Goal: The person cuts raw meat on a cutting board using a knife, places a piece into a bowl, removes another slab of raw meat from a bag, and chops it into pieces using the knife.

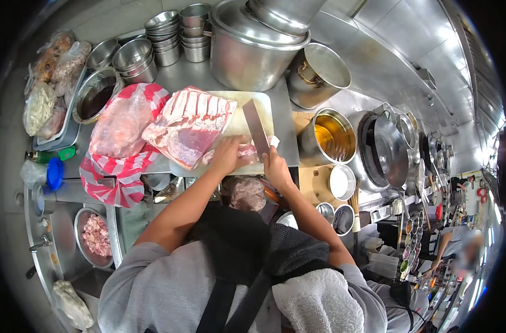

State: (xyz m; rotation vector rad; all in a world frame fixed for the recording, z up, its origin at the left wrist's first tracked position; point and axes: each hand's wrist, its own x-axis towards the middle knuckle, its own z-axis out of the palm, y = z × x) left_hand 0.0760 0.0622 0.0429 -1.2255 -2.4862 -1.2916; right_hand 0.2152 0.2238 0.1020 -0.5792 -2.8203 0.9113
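Observation:
My right hand (277,167) grips a cleaver (254,125), its broad blade slanting up and away over the white cutting board (261,104). A narrow strip of raw meat (247,153) lies near the board's front edge, under the fingers of my left hand (227,155). That hand presses down on the strip, just left of the blade. Left of both hands rests a large slab of raw ribs (195,125), partly over the board's edge. A small white piece (273,141) sits by the cleaver's handle end.
A red-and-white striped bag (115,186) holds bagged meat (121,125) at left. Behind the board stand a big lidded pot (253,61) and stacked steel bowls (164,39). To the right is a pot of amber liquid (333,139). A bowl of cut meat (96,236) sits lower left.

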